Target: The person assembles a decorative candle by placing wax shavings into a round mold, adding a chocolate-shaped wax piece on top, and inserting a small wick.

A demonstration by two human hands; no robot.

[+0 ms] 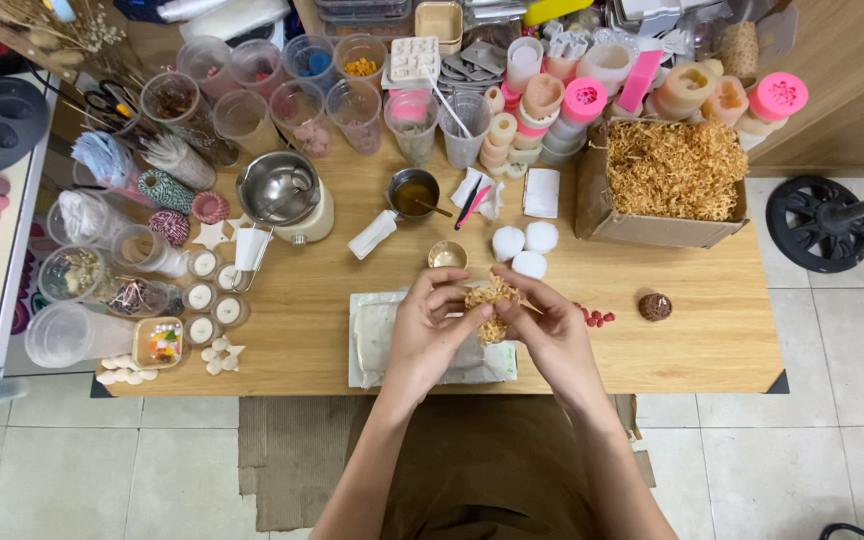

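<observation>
A small bundle of straw-coloured shred (492, 305) is held above the tabletop (712, 320), over a whitish slab (377, 340) that lies near the front edge. The bundle is pinched from both sides: the left hand (430, 325) has its fingers pressed together on the bundle's left side, and the right hand (552, 325) has its grip closed on the right side, with thumb and fingertips meeting on the shred. The two hands are almost touching around it.

Just behind the hands a small gold tin (447, 256) is seen, and beside it three white discs (525, 248). To the right a cardboard box (642, 228) filled with the same shred stands on the tabletop. A few red berries (594, 317) and a brown ball (655, 306) lie right of the right hand. A metal pitcher (280, 190) and a small cup of amber liquid (414, 194) stand farther back, before rows of plastic cups (302, 105) and moulds (584, 98).
</observation>
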